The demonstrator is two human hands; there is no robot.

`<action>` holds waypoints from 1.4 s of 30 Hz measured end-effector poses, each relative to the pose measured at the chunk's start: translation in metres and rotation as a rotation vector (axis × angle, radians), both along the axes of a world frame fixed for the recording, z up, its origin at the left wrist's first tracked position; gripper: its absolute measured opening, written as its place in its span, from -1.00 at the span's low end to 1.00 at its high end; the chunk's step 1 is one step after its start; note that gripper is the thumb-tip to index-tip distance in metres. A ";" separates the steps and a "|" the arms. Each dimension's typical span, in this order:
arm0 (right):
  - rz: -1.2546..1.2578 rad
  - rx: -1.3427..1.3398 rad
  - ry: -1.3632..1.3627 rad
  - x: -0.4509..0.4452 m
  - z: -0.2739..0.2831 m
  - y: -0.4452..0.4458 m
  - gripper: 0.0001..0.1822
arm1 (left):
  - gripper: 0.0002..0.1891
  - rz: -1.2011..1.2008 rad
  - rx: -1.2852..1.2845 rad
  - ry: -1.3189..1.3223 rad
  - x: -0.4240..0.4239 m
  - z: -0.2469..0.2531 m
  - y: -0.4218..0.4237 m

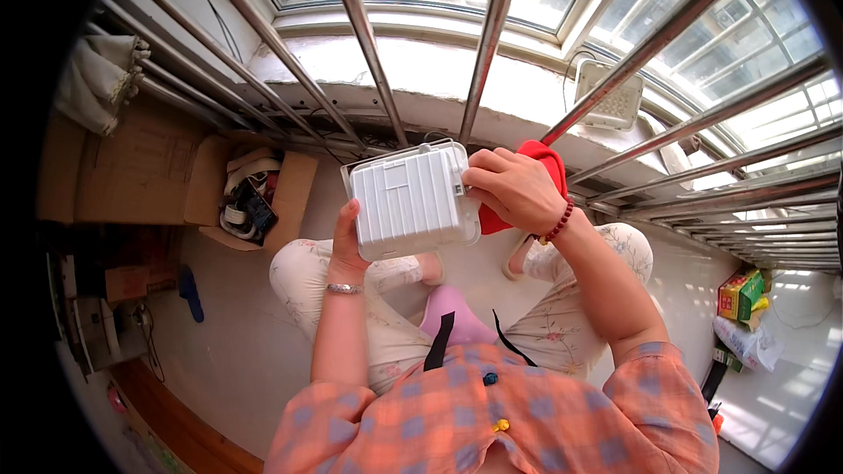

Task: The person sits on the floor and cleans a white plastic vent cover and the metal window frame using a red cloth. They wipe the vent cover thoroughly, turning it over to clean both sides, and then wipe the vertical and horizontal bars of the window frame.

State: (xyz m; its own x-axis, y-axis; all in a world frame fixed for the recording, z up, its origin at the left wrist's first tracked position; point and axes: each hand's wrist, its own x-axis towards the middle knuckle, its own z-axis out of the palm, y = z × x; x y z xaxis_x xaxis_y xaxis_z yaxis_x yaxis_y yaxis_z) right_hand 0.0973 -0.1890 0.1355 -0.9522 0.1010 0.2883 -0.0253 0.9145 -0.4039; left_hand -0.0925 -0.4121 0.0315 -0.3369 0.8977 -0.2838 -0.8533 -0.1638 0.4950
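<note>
A white floodlight-like housing (408, 201) with a ribbed back and rounded corners is held up in front of me, above my knees. My left hand (347, 243) grips its lower left edge, the thumb on the ribbed face and the other fingers hidden beneath. My right hand (517, 185) has its fingertips bunched at the housing's right edge, beside a small metal fitting (459, 189). A red cloth (548, 161) shows behind and below that hand, bunched in its grasp; the fingers hide part of it.
Metal bars (484, 59) stand close ahead, before a window sill (421, 69). A similar lamp (609, 95) rests on the sill. An open cardboard box (296, 174) with belts and other items is at left. A pink stool (454, 313) sits under me. Packages (741, 293) lie at right.
</note>
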 end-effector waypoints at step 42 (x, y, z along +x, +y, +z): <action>-0.357 -1.422 -0.577 0.018 -0.047 -0.010 -0.31 | -0.22 -0.104 -0.120 0.374 0.022 0.027 0.003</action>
State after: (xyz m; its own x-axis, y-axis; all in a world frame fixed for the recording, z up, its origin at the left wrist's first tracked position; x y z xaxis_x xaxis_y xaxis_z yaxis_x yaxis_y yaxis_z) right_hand 0.1156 -0.1987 0.0889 -0.7650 0.1968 -0.6132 0.5548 -0.2818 -0.7828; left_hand -0.0708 -0.4087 0.0584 -0.3462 0.9002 -0.2641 -0.6196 -0.0081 0.7849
